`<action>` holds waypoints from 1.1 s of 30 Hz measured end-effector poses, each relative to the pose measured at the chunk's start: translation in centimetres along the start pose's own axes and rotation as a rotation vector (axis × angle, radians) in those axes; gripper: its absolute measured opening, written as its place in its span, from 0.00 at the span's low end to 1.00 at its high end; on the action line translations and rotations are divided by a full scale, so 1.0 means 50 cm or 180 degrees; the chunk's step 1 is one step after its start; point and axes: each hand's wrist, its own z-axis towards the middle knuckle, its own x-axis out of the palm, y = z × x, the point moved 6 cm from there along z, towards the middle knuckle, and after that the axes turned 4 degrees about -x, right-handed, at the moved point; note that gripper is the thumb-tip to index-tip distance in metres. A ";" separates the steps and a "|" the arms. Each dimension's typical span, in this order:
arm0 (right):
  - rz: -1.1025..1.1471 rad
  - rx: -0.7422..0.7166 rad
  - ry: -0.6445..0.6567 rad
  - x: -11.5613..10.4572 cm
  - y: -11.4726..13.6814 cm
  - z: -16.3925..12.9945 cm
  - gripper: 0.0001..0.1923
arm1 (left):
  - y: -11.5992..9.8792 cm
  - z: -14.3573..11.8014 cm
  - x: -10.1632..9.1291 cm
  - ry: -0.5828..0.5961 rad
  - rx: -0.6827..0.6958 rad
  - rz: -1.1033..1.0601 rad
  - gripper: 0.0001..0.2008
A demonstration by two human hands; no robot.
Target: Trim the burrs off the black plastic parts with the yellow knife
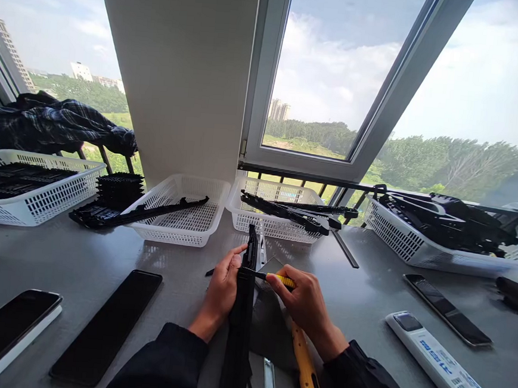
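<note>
The long strip gripped by the left hand is black; the tool in the right hand is yellow with a black tip. At 12 o'clock, white lattice-walled baskets carry black parts. At 10 o'clock, the cloth appears dark plaid; the remote at 4 o'clock is white with blue print.

Grey table, open window, seemingly daylight.

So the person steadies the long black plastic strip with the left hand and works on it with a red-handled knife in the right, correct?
Not quite: the head view shows the knife in the right hand has a yellow handle, not red. The rest holds: the left hand steadies the long black plastic strip.
</note>
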 end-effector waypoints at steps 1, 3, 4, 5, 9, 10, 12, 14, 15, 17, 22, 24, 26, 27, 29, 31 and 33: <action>-0.0003 0.0002 0.0001 0.000 0.001 0.000 0.32 | 0.001 0.000 0.000 0.0008 -0.0034 0.0003 0.27; -0.0021 0.0010 0.0007 0.000 0.002 0.000 0.31 | 0.003 -0.001 -0.001 0.0017 -0.0093 0.0003 0.27; -0.0032 0.0013 0.0010 0.000 0.003 0.000 0.31 | 0.004 -0.001 -0.001 0.0019 -0.0117 -0.0001 0.28; -0.0041 0.0016 0.0014 0.000 0.003 0.000 0.31 | 0.004 -0.001 -0.001 0.0019 -0.0137 -0.0009 0.28; -0.0088 -0.0004 0.0060 0.000 0.006 -0.001 0.31 | 0.003 -0.001 -0.001 0.0011 -0.0177 -0.0029 0.30; -0.0109 -0.0032 0.0093 0.001 0.007 -0.002 0.30 | 0.003 -0.001 0.000 0.0019 -0.0195 -0.0046 0.30; -0.0153 -0.0105 0.0166 0.003 0.011 -0.003 0.30 | 0.004 0.001 0.000 0.0036 -0.0250 -0.0091 0.30; -0.0160 -0.0164 0.0219 0.005 0.013 -0.004 0.29 | 0.006 0.002 -0.002 0.0013 -0.0303 -0.0139 0.30; -0.0146 -0.0173 0.0227 0.005 0.014 -0.005 0.28 | 0.007 0.003 -0.004 -0.0019 -0.0316 -0.0172 0.29; -0.0107 -0.0152 0.0203 0.006 0.012 -0.005 0.28 | 0.009 0.004 -0.008 -0.0095 -0.0315 -0.0297 0.29; -0.0139 -0.0003 0.0116 0.004 0.004 -0.004 0.29 | 0.000 -0.001 -0.013 -0.0182 -0.0298 -0.0666 0.27; -0.0168 0.0032 0.0074 0.001 0.003 -0.003 0.30 | -0.004 -0.005 -0.010 -0.0125 -0.0436 -0.0855 0.28; -0.0173 0.0045 0.0032 -0.002 0.003 -0.002 0.30 | -0.001 -0.008 -0.003 -0.0016 -0.0695 -0.1128 0.32; -0.0176 0.0047 0.0013 -0.003 0.003 -0.002 0.30 | 0.002 -0.009 0.001 0.0049 -0.0824 -0.1268 0.35; -0.0194 0.0046 -0.0027 -0.005 0.003 -0.001 0.30 | 0.009 -0.010 0.011 0.0197 -0.1027 -0.1486 0.38; -0.0216 0.0039 -0.0060 -0.007 0.004 0.000 0.31 | 0.016 -0.009 0.019 0.0339 -0.1154 -0.1615 0.38; -0.0193 0.0031 -0.0067 -0.007 0.005 0.000 0.31 | 0.023 -0.008 0.023 0.0420 -0.1282 -0.1718 0.36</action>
